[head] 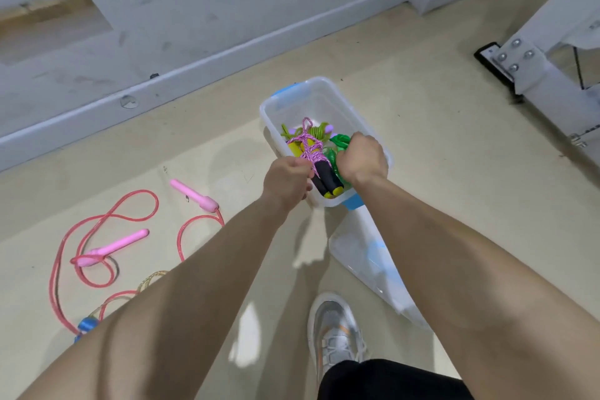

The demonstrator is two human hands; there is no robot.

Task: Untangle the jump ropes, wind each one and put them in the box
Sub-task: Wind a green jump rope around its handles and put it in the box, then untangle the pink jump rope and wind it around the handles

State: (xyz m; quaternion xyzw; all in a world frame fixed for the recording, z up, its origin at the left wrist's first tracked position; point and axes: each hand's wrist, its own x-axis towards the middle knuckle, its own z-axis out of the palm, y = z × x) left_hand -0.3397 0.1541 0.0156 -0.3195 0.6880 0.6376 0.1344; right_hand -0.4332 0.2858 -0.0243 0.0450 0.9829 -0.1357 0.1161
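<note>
View from the head, looking down at a pale floor. Nearest, a grey sneaker point(337, 331) stands beside the edge of black shorts. Two bare forearms reach forward from the bottom corners.

Just beyond the shoe, to the right, a clear lid point(367, 256) with a blue patch lies on the floor, touching the near end of the box. To the left, a pink jump rope point(113, 247) sprawls loose and unwound, its two pink handles apart. A blue-handled rope point(86, 325) with a clear cord lies partly hidden under the left forearm.

Farther on, both hands meet over a clear plastic box point(324, 101) with blue clips. The left hand point(287, 178) has curled fingers pinching the cord of a wound pink-speckled rope point(313, 153), whose black handles rest at the near end inside the box. The right hand point(362, 156) is a closed fist gripping a bundled green rope point(339, 140), also inside. A yellow-green rope point(316, 131) lies deeper in the box.

Beyond stands a scuffed grey wall point(194, 10), and at far right a white metal frame point(519, 65) with bolts.
</note>
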